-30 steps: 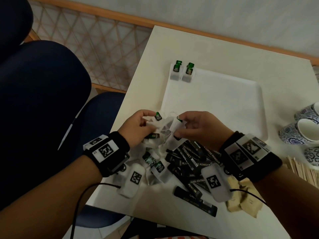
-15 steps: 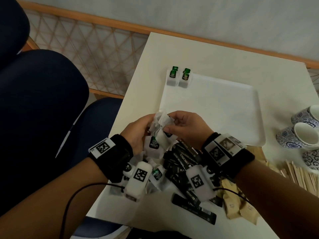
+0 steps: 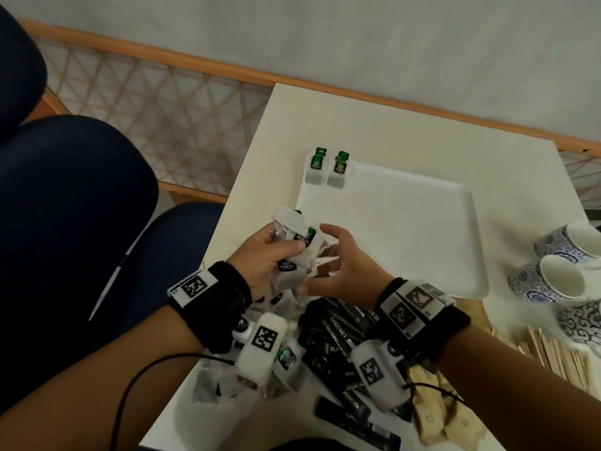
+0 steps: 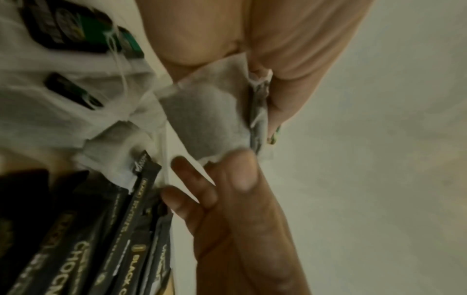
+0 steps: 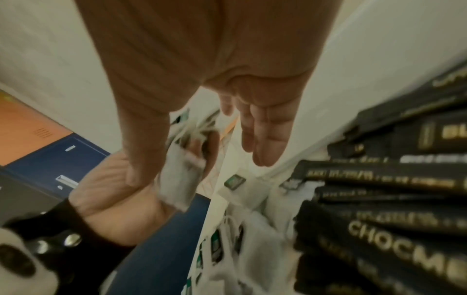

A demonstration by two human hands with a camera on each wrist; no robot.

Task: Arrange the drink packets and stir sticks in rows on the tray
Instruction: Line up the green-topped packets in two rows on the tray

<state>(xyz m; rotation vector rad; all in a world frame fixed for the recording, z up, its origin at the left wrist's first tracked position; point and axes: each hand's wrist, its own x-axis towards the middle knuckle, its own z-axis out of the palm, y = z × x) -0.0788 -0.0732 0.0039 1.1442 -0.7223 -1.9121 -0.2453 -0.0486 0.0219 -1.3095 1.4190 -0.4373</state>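
Head view: two tea bags (image 3: 326, 169) on tray (image 3: 422, 229)

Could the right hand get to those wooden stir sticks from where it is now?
Probably yes. The right hand is open and holds nothing, and the wooden stir sticks lie uncovered on the table to its right, with nothing between them.

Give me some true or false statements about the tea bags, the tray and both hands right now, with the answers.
1. Two green tea bags lie at the white tray's far left corner. True.
2. The left hand holds a bunch of tea bags. True.
3. The right hand grips a black packet. False: its fingers are spread and hold nothing.
4. The wooden stir sticks are lined up on the tray. False: they lie on the table, off the tray.
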